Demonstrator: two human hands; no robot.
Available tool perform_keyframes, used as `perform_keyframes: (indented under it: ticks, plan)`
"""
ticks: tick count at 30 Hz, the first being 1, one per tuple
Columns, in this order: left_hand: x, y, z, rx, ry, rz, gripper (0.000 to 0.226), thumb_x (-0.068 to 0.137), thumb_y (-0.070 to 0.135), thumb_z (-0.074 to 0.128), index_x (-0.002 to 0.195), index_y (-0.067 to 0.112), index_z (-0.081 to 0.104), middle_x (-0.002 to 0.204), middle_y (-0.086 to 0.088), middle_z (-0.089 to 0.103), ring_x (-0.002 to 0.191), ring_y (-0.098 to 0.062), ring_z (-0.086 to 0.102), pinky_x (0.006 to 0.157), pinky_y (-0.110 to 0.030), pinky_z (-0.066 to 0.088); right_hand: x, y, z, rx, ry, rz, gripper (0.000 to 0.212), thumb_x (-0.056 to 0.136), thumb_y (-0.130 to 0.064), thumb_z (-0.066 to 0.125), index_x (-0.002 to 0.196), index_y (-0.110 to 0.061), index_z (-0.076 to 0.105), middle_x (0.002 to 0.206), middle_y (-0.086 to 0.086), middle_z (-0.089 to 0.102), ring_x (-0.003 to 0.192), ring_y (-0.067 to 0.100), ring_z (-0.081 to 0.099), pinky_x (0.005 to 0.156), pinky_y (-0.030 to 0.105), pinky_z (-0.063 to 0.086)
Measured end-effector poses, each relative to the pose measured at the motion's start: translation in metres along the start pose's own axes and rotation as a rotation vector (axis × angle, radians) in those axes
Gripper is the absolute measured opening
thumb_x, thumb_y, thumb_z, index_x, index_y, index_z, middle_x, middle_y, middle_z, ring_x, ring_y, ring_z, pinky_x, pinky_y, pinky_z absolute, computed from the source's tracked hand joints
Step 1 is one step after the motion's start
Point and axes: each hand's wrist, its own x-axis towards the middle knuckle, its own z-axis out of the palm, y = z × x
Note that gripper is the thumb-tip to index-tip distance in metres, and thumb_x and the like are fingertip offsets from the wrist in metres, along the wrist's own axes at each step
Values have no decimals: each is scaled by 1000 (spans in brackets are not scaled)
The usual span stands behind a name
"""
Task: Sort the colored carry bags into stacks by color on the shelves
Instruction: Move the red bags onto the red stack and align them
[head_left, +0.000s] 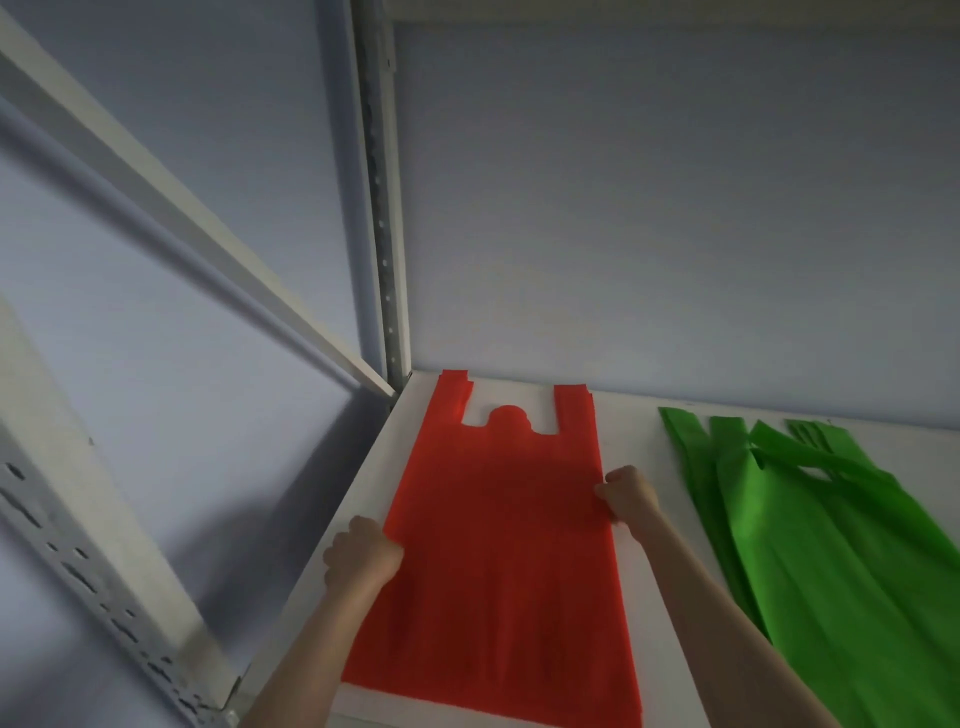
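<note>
A red carry bag (498, 551) lies flat on the white shelf (644, 441), handles pointing toward the back wall; extra handle edges at the top show more red bags under it. My left hand (361, 556) grips its left edge with curled fingers. My right hand (628, 493) pinches its right edge, a little farther back. To the right lies a loose stack of green carry bags (826, 561), fanned out and reaching past the frame's right side.
A grey perforated shelf upright (387, 218) stands at the back left corner, with a slanted white brace (171, 208) beside it. Another perforated post (88, 587) runs at the lower left. The pale blue wall (675, 208) closes the back of the shelf.
</note>
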Motion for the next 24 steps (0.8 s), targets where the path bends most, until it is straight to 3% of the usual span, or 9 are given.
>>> perform_keyframes:
  ticks: [2,4,5,8,12,16,19,22,24]
  plan:
    - [-6,-1,0,51,55,74,41,90,18,50,125,0,40,130,-20,47,122,-35,44,99,-41,41,-8,1,0,24,0,0,6,87,-1,50,84,-4,54,79,11,52,69,23,51,58,26,40]
    - [-14,-3,2,105,114,157,38,92,18,49,124,1,39,129,-19,44,123,-34,41,97,-40,42,-12,5,0,40,5,-10,31,88,-1,51,120,1,52,97,14,52,83,22,49,57,25,42]
    - [-18,-3,4,129,137,201,37,92,18,49,124,2,39,128,-19,44,123,-34,41,97,-39,42,-16,6,0,28,2,-31,38,88,-2,52,126,0,49,104,16,55,85,21,49,55,24,42]
    - [-26,-5,11,192,170,290,34,94,19,47,122,2,41,126,-17,45,119,-31,43,96,-37,44,-26,7,-1,-42,-3,-106,43,89,-3,50,131,-5,47,124,22,54,87,23,52,54,20,39]
    - [-27,-7,12,184,192,310,30,94,17,44,120,1,43,124,-17,45,117,-31,44,94,-37,44,-29,9,2,-122,3,-171,47,91,-4,47,137,-9,41,130,21,47,112,33,54,76,26,41]
    - [-27,-14,13,206,271,400,32,94,21,45,121,3,43,123,-15,46,114,-30,45,91,-35,46,-30,6,3,-202,-10,-161,53,91,-6,46,142,-12,35,136,19,40,122,33,48,98,35,43]
    - [-27,-22,17,282,340,467,35,94,21,47,125,5,46,123,-15,49,112,-29,49,88,-34,47,-32,4,4,-263,-25,-162,52,93,-10,43,144,-11,34,140,19,35,127,34,43,105,36,40]
    - [-25,-26,22,350,372,566,26,76,14,73,93,-2,65,86,-20,64,77,-34,62,59,-38,53,-35,7,5,-242,-18,-143,49,95,-13,40,144,-13,35,141,17,34,127,33,43,104,35,40]
    - [-19,-30,25,387,425,624,27,54,8,86,68,-2,65,60,-18,59,51,-32,58,40,-32,48,-35,9,4,-217,-14,-142,48,95,-14,40,143,-16,36,140,17,37,127,31,43,102,32,40]
